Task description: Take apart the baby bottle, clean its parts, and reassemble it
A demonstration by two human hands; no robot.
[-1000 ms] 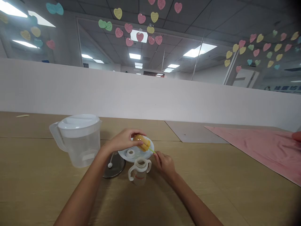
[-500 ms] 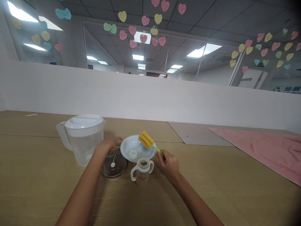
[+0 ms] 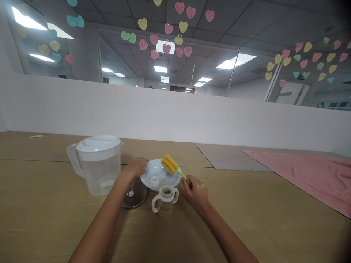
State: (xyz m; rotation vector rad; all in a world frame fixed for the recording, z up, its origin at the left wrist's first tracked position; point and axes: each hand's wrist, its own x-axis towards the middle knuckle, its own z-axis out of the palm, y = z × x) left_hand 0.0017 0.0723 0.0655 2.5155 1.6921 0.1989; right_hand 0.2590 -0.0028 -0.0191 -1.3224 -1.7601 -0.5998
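In my right hand (image 3: 197, 193) is a sponge bottle brush, closed fingers round its green handle. Its yellow sponge head (image 3: 169, 163) hovers over a white bowl (image 3: 175, 179). My left hand (image 3: 136, 167) reaches to the bowl's left rim, palm down; its fingertips are hidden, so I cannot tell whether it grips anything. Inside the bowl lies a white ring-shaped cap (image 3: 154, 181). A clear two-handled baby bottle (image 3: 165, 201) stands upright and uncapped in front. Under my left wrist, a dark round plate (image 3: 138, 199) bears a thin straw with a white end piece (image 3: 131, 193), partly covered.
A translucent pitcher (image 3: 100, 170) with a white lid stands left of my left forearm. A pink cloth (image 3: 304, 173) lies at the right over a grey sheet (image 3: 233, 157). Behind the table rises a white wall (image 3: 175, 113) with glass above, dotted with heart-shaped notes.
My left hand has moved right, from over the dark plate to the bowl's left rim. My right hand and the brush stay nearly still. The view has shifted slightly.
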